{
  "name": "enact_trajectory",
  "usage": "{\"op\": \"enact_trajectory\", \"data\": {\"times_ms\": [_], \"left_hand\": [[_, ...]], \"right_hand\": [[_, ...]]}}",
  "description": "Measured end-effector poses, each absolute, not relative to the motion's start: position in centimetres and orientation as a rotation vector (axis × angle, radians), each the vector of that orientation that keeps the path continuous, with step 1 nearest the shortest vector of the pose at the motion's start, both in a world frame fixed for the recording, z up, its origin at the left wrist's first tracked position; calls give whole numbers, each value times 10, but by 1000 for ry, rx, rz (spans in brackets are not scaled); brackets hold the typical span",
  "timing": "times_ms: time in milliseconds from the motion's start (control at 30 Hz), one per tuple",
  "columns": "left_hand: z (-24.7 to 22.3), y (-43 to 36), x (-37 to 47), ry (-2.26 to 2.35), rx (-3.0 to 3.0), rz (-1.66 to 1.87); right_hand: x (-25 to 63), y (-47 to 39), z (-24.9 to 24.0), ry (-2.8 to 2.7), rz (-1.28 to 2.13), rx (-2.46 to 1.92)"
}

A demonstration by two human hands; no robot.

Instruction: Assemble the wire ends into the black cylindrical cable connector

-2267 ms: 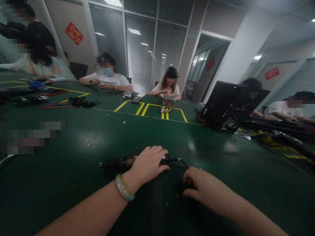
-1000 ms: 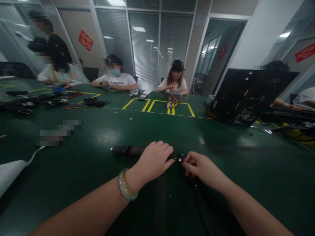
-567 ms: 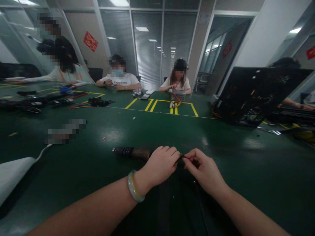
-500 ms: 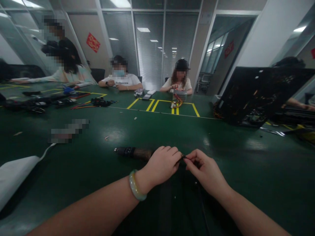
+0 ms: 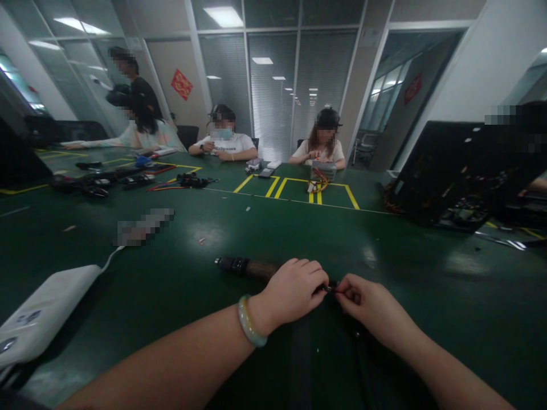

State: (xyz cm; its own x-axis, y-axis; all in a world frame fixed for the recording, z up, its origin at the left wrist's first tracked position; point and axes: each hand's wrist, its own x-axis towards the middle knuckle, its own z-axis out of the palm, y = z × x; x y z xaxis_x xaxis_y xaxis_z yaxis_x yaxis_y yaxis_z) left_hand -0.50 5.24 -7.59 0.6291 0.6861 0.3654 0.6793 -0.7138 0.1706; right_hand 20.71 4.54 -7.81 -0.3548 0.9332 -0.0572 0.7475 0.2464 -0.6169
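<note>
An electric screwdriver with a brown barrel, black collar and metal tip lies on the green table, pointing left. My left hand is closed over its rear end, a green-and-yellow bangle at the wrist. Close beside it, my right hand pinches a small dark connector with a metal glint at the screwdriver's tail. The fingers partly hide where the two meet, so I cannot tell whether they are joined. A dark cord runs down from below my right hand towards me.
A white power bank with a white cable stands left on the table. Dark cables and parts lie farther left. A large black case stands at right. Several people sit or stand opposite; one handles a grey box with coloured wires.
The view has shifted left and slightly up, so most things appear farther right. My hands keep hold at the screwdriver's rear; a metal glint now shows between the fingertips.
</note>
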Motion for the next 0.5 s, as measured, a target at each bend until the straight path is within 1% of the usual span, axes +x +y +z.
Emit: {"op": "enact_trajectory", "data": {"times_ms": [233, 500], "left_hand": [[-77, 53, -6, 1132, 2823, 628], [-79, 54, -5, 1115, 2833, 645]], "right_hand": [[203, 46, -78, -2128, 964, -1511], [206, 49, -79, -2125, 908, -1512]]}}
